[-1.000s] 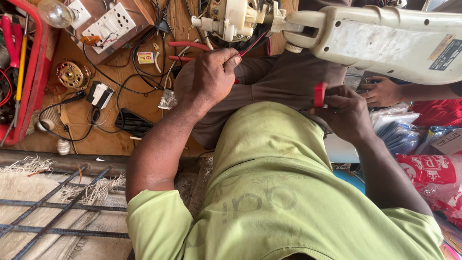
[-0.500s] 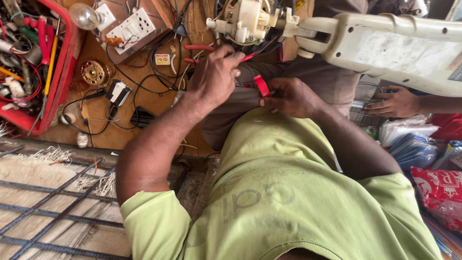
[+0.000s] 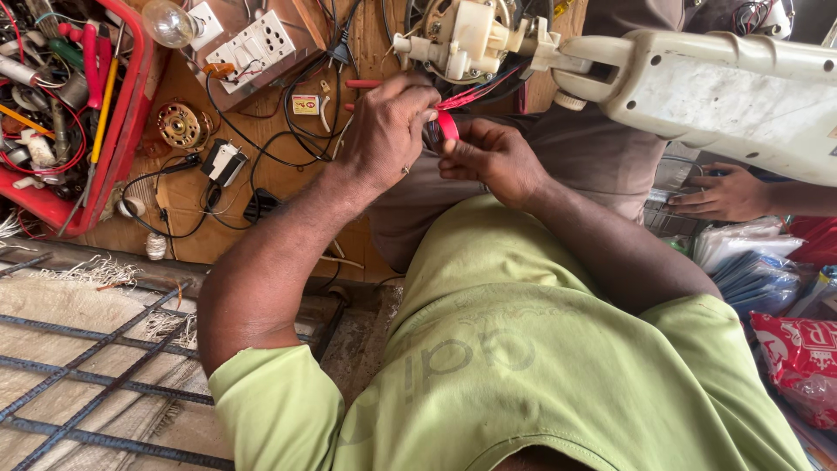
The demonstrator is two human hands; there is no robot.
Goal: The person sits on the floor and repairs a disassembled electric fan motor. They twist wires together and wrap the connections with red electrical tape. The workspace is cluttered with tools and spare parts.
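My left hand pinches the red wires that run down from a cream fan motor. My right hand holds a small roll of red tape pressed right against the left hand's fingertips. Both hands meet just below the motor, over my lap. The motor sits at the end of a white fan housing that stretches off to the right. How the tape sits on the wires is hidden by my fingers.
A wooden board carries a socket panel, a light bulb, a copper coil and black cables. A red tray of tools stands at the left. Another person's hand rests at the right near plastic packets.
My right hand has come in from the right with the red tape roll and now meets the left hand at the wires. The view has shifted slightly.
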